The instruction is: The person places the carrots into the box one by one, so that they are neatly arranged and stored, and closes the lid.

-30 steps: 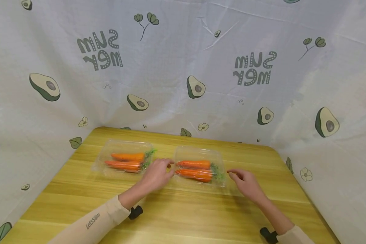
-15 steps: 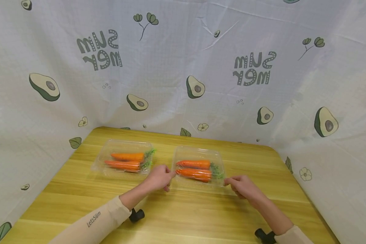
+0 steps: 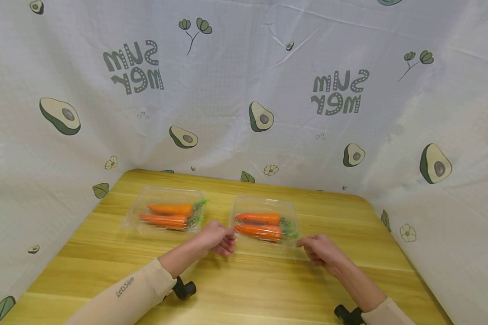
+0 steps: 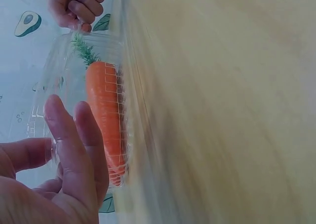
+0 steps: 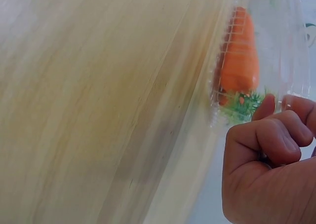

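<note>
In the head view, a clear plastic clamshell box [image 3: 264, 204] lies on the table with orange carrots [image 3: 258, 219] inside, their green tops [image 3: 289, 228] towards the right. My left hand [image 3: 213, 239] pinches the box's rim at its front left corner. In the left wrist view, clear plastic shows between thumb [image 4: 32, 154] and forefinger, while the other fingers stay loose. At the front right corner my right hand [image 3: 323, 253] pinches the rim between thumb and forefinger. Its remaining fingers [image 5: 276, 140] are curled in the right wrist view.
A second clear clamshell box [image 3: 172, 194] with carrots [image 3: 168, 220] lies to the left, close beyond my left hand. Both boxes stand on a wooden table [image 3: 244, 289]. A white curtain [image 3: 227, 90] printed with avocados hangs behind and along the sides.
Both hands have come down to the box's front corners and now pinch its rim. The left moved slightly nearer me, the right inward and nearer. The boxes look almost unmoved.
</note>
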Tool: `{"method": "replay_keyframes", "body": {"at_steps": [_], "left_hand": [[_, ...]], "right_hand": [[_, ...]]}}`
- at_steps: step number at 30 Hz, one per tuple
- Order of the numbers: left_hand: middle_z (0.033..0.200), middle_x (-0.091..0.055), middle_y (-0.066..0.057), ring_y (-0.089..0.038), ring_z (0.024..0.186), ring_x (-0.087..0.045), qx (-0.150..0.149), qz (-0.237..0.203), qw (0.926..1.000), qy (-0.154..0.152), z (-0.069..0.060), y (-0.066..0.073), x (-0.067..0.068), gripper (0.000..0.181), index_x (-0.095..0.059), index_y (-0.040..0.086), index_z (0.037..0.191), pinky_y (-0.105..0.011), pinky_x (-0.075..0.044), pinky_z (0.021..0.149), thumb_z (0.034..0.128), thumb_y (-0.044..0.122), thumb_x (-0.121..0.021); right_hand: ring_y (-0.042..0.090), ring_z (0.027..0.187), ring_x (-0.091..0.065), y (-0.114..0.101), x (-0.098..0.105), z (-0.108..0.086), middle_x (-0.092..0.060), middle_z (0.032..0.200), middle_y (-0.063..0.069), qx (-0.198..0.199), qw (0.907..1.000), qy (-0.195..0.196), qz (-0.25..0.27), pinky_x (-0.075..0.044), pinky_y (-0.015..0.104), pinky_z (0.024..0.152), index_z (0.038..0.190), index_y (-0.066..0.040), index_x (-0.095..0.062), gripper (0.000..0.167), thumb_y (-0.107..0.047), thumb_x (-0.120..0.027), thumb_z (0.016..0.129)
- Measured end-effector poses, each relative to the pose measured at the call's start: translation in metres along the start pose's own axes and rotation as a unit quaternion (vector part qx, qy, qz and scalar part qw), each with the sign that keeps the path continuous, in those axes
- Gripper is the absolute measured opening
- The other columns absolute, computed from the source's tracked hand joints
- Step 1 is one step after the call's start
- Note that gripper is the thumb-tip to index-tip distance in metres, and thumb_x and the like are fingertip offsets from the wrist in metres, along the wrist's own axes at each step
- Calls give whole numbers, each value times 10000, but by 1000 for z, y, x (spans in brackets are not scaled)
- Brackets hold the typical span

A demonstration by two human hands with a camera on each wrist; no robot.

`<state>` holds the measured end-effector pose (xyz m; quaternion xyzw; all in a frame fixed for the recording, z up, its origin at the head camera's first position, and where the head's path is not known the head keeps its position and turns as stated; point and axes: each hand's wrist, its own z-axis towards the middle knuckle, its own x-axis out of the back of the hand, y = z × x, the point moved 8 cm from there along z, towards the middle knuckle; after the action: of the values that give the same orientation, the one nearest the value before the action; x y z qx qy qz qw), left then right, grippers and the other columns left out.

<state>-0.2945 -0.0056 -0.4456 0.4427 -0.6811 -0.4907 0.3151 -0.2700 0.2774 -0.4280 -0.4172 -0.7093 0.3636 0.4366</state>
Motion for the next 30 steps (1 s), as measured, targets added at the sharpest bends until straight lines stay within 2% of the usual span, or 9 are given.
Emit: {"method": "replay_keyframes", "body": {"at_steps": [4, 7, 9, 11, 12, 19, 23, 27, 30], "left_hand": [[746, -657, -52, -123, 600, -665, -30, -62, 10000, 59, 0, 1, 2, 273, -684, -113, 1030, -239, -576, 534, 1008, 128, -558], [738, -658, -49, -120, 598, -663, -72, -76, 9999, 93, 0, 1, 3, 273, -687, -115, 1024, -237, -575, 535, 1004, 128, -565], [729, -656, -45, -117, 594, -659, -96, -89, 9998, 124, 1, 0, 3, 272, -691, -112, 1012, -233, -572, 532, 1002, 131, -568], [718, -654, -39, -114, 588, -655, -121, -117, 9997, 161, 2, 0, 4, 266, -694, -106, 993, -230, -569, 529, 996, 131, -573], [712, -652, -36, -113, 584, -654, -132, -130, 9997, 178, 3, -1, 4, 262, -694, -103, 982, -229, -568, 528, 993, 131, -576], [678, -654, -29, -101, 564, -650, -215, -134, 9993, 274, 7, -5, 6, 247, -695, -112, 955, -221, -562, 530, 967, 111, -591], [700, -675, -28, -99, 577, -660, -262, -132, 9993, 221, 7, -7, 6, 248, -702, -108, 977, -217, -560, 534, 969, 120, -604], [754, -709, -43, -106, 604, -682, -244, -130, 9995, 134, 5, -8, 5, 256, -704, -98, 1026, -221, -567, 548, 974, 132, -605], [778, -720, -51, -111, 617, -691, -234, -129, 9995, 146, 5, -8, 5, 259, -703, -91, 1045, -234, -577, 562, 973, 136, -599]], "right_hand": [[111, 487, -149, -1, 0, 0, -191, 545, -53, 19, 10000, 17, -91, -215, 244, 471, 598, -198, -271, 500, -173, -604, 970], [99, 476, -159, -1, 0, 2, -212, 530, -60, 2, 9999, 32, -160, -223, 236, 464, 619, -145, -479, 378, -186, -600, 975], [93, 468, -164, 0, 1, 3, -224, 522, -65, 0, 9998, 34, -204, -226, 231, 460, 730, -61, -622, 284, -190, -593, 981], [89, 463, -168, 0, 1, 4, -232, 518, -66, 12, 9997, 32, -243, -227, 228, 455, 848, -2, -685, 255, -190, -585, 988], [88, 462, -169, 0, 1, 4, -235, 518, -66, 22, 9997, 32, -256, -227, 227, 454, 870, 5, -697, 256, -188, -580, 991], [89, 454, -172, 0, 0, 4, -234, 514, -65, 43, 9996, -39, -286, -230, 227, 450, 712, -71, -617, 306, -182, -581, 994], [82, 450, -172, 1, 1, 4, -241, 506, -71, 39, 9996, -22, -263, -228, 226, 449, 835, -4, -696, 273, -194, -587, 996], [75, 448, -175, -1, 2, 4, -256, 503, -80, 141, 9994, -35, -323, -225, 223, 447, 1068, 87, -708, 324, -199, -568, 1012], [71, 450, -184, -2, 2, 4, -267, 504, -83, 210, 9989, -71, -409, -231, 224, 454, 1096, 104, -697, 341, -196, -551, 1022]]}}
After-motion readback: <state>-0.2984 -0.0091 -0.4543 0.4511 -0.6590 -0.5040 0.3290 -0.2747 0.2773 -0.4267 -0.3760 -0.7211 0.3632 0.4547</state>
